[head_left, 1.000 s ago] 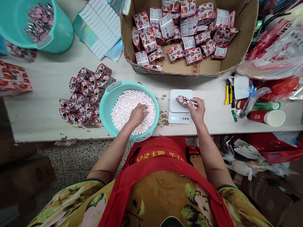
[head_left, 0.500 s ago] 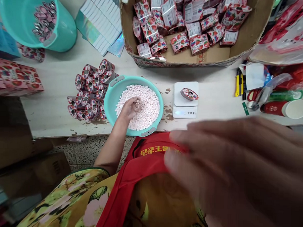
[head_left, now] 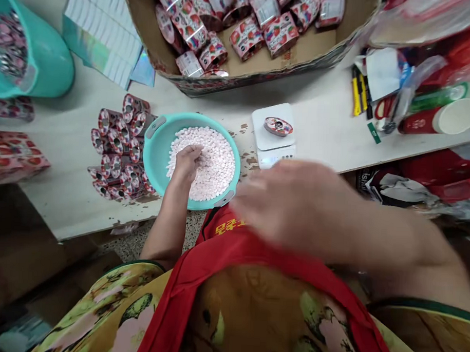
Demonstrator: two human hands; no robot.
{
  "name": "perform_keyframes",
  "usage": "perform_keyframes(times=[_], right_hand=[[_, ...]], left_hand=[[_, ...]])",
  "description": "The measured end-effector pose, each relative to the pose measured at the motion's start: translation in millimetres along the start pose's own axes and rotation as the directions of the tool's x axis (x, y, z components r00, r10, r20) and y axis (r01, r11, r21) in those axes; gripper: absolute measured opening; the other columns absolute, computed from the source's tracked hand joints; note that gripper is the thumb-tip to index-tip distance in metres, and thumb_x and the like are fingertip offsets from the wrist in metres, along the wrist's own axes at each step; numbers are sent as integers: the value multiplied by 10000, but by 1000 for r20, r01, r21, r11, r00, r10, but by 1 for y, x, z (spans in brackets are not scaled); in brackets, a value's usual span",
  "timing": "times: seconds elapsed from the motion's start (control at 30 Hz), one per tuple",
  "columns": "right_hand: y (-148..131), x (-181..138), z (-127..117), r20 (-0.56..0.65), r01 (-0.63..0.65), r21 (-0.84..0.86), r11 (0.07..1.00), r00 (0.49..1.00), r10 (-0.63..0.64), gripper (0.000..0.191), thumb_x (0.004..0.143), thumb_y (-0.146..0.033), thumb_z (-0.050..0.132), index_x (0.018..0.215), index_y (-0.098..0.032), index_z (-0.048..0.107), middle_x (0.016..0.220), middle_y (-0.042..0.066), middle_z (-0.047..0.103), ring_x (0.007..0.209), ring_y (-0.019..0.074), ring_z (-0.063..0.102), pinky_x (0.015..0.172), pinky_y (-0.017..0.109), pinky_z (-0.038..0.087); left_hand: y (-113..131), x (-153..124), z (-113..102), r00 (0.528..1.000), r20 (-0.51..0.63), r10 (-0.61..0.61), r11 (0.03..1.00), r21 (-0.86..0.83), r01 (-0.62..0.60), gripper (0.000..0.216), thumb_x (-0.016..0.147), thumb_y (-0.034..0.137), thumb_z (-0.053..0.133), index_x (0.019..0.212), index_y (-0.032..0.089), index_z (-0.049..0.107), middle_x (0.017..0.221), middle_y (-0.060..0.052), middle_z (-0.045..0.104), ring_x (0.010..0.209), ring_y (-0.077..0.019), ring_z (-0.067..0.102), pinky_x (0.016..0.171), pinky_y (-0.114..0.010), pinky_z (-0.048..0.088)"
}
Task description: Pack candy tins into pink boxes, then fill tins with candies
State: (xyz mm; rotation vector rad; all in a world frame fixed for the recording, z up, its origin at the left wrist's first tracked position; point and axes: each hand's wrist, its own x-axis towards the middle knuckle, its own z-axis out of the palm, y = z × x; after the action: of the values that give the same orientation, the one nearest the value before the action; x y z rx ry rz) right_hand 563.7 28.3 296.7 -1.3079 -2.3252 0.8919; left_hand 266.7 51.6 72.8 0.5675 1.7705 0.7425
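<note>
Over the turquoise basin [head_left: 152, 165] my left hand [head_left: 187, 161] is closed, its fingers curled round a few small white candies; most of its grip is hidden. Under and beside it lies a heap of small pale pink-white candies [head_left: 214, 170]. My right hand [head_left: 291, 203] is smeared by motion in front of the red apron [head_left: 217, 252], between the basin and a white digital scale [head_left: 273, 139]. How its fingers stand is not clear. On the scale rests one strawberry-print pouch [head_left: 278, 126], its round opening facing up.
Left of the basin stand several similar pouches [head_left: 118, 141] with openings up. A cardboard box [head_left: 257, 76] of filled-looking pouches is behind. A turquoise bucket [head_left: 54, 62] stands far left. Yellow cutters [head_left: 359, 93] and a paper cup [head_left: 455, 122] lie at right.
My right hand has dropped from close to the camera, going left and away towards the basin. My left hand has turned over the candies. The whole view has shifted and tilted.
</note>
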Motion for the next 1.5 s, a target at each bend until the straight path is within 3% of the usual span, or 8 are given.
perform_keyframes(times=[0.23, 0.37, 0.53, 0.77, 1.0, 1.17, 1.33, 1.5], right_hand=[[234, -2, 61, -334, -440, 27, 897, 842, 423, 855, 663, -653, 850, 1345, -209, 587, 1322, 130, 598, 1179, 343, 580, 1023, 540, 502], [274, 2, 130, -315, -439, 61, 897, 844, 434, 830, 631, -643, 869, 1281, -214, 581, 1317, 115, 564, 1243, 338, 509, 1098, 555, 406], [270, 15, 155, -357, -475, 155, 866, 791, 497, 454, 739, -498, 831, 1043, -219, 642, 1135, 73, 623, 1098, 262, 552, 1058, 486, 427], [247, 16, 131, -338, -420, 327, 846, 784, 520, 475, 715, -541, 827, 1025, -200, 713, 1056, 69, 682, 1046, 266, 616, 974, 463, 515], [127, 70, 126, -175, 50, 354, 934, 984, 14, 396, 789, -519, 814, 1091, -275, 734, 1042, 57, 716, 1005, 263, 678, 954, 465, 575], [71, 112, 151, -87, 87, 452, 888, 995, -54, 729, 800, -569, 795, 1437, -324, 538, 1391, 106, 587, 1228, 292, 629, 1004, 503, 588], [71, 192, 178, -143, 77, 464, 883, 990, -12, 694, 829, -587, 739, 1431, -302, 543, 1401, 126, 566, 1137, 280, 671, 963, 498, 614], [91, 332, 230, -33, 44, 413, 910, 999, -33, 903, 637, -555, 868, 1427, -245, 561, 1341, 155, 606, 1023, 296, 686, 889, 532, 619]], left_hand=[[-18, 2, -9, 835, 193, 516, 592, 623, -510, 245, 823, 294, 647, 1028, 174, 707, 1139, -109, 706, 1157, -291, 619, 1069, -449, 449], [-20, -3, -6, 820, 190, 540, 548, 660, -514, 334, 928, 380, 540, 1139, 167, 689, 1195, -124, 687, 1081, -265, 647, 981, -410, 507], [-22, -9, 3, 815, 217, 537, 603, 578, -550, 295, 926, 345, 575, 1140, 179, 693, 1190, -115, 670, 1102, -269, 633, 1023, -397, 480], [-23, -24, 14, 841, 138, 523, 713, 471, -520, 340, 871, 283, 642, 1193, 180, 678, 1246, -139, 663, 1248, -323, 568, 1180, -486, 369], [43, -65, 24, 521, 441, 731, 301, 478, -825, 475, 931, 333, 647, 1392, 259, 558, 1391, -122, 603, 1346, -290, 529, 1146, -450, 429], [24, -79, -55, 677, 73, 732, 492, 631, -600, 376, 960, 349, 627, 1315, 229, 595, 1245, -119, 673, 1152, -275, 631, 986, -391, 519], [-80, -94, -162, 774, -542, 328, 809, 584, 67, 436, 884, 368, 717, 1276, 220, 599, 1229, -152, 658, 1100, -340, 640, 955, -447, 521], [-142, -47, -199, 811, -576, 101, 836, 491, 244, 405, 902, 285, 660, 1291, 180, 612, 1284, -169, 614, 1177, -327, 624, 1010, -435, 509]])
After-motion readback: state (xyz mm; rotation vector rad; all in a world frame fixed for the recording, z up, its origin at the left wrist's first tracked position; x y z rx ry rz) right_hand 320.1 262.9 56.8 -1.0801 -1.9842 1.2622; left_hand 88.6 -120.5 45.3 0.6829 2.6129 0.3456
